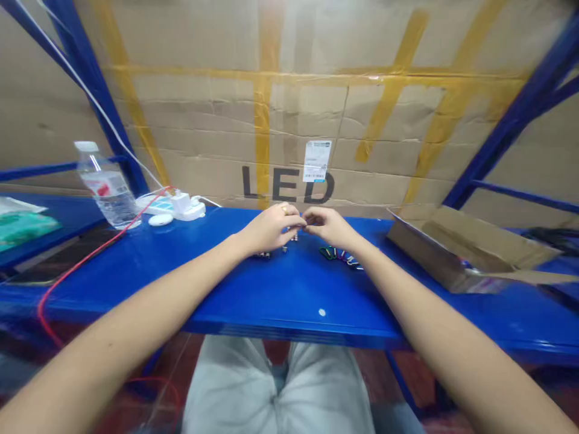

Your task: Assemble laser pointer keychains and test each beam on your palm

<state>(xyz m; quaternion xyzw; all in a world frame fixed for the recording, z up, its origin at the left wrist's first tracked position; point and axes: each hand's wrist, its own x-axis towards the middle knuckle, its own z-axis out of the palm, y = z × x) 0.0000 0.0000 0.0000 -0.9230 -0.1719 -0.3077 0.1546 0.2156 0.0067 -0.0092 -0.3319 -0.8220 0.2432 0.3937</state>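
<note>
Left hand (275, 226) and right hand (332, 228) meeting, well left of the open carton (427, 259) | fingers (295, 221) curled, clamped or not I can't tell | carabiners (342, 256) nearer that carton, small metal pieces (264, 255) farther off

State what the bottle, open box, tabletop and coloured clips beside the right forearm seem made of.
Bottle: likely clear, glossy plastic, being see-through. Open box: matt cardboard, from its plain brown flaps. Tabletop: probably blue-painted metal, given its even sheen. Clips: perhaps metal with a shiny coloured finish, judging by their glints; too small and blurred to be sure.
</note>
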